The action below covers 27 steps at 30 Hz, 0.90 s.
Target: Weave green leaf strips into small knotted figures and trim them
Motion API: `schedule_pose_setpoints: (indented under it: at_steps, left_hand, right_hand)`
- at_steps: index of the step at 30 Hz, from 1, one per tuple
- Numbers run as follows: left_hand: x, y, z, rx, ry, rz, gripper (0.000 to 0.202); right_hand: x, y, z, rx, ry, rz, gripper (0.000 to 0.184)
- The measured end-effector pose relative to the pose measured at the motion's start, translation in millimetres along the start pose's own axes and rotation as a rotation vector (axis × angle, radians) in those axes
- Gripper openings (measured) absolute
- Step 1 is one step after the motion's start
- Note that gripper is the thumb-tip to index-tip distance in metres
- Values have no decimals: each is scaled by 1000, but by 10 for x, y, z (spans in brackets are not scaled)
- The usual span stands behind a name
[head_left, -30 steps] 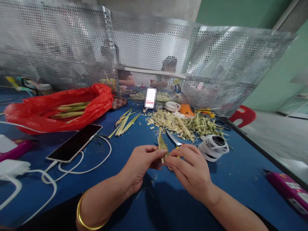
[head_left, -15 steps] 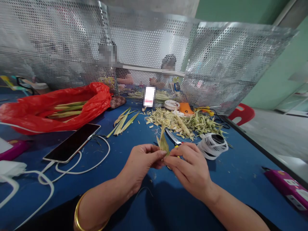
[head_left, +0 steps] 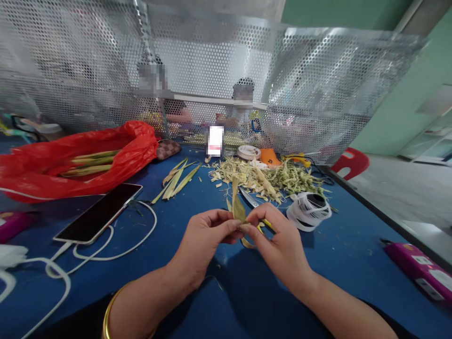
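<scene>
My left hand (head_left: 205,240) and my right hand (head_left: 278,240) meet over the blue table (head_left: 353,249), both pinching a folded green-yellow leaf strip (head_left: 238,209) whose tip points up. A loose curl of the strip hangs below my fingers. Scissors (head_left: 250,197) lie just beyond my hands. A spool of white thread (head_left: 310,209) sits to the right of them. A heap of leaf trimmings (head_left: 268,176) lies farther back.
A red plastic bag (head_left: 74,160) with long leaves lies at the left. A phone (head_left: 99,214) on a white cable (head_left: 116,247) is near it. Loose leaf strips (head_left: 176,179) lie mid-table. A pink box (head_left: 418,270) sits at the right edge. Behind the perforated metal screen (head_left: 318,89) people sit.
My fingers have worked the leaf strip slightly, and my right hand has opened its pinch around it. The view has shifted a little to the right.
</scene>
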<state>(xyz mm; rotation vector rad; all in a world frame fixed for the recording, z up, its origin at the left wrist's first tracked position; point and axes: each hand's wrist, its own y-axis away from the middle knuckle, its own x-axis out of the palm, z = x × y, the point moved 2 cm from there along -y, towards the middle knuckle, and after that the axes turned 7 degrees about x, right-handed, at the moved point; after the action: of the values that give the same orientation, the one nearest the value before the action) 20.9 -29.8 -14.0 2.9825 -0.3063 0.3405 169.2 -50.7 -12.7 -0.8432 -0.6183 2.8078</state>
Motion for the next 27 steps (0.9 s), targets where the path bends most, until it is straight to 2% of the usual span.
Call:
schedule_pose_setpoints:
  at_steps: [5,13,19,24,27]
  left_hand:
    - [-2,-8,-1,16,-50,22,19]
    - [4,-28,7,28,-157,25,19]
    - [-18,-54,30,-32,-137,77,21]
    - [3,-49,12,16,-197,45,20]
    - [27,-34,7,28,-245,73,20]
  right_hand:
    - [16,-39,-63,182,-110,60,7]
    - [2,-43,-64,272,-135,52,15]
    - [21,-66,-101,442,-371,195,19]
    - [16,-75,-89,432,-378,224,20]
    - [26,-69,-108,417,-343,241,23]
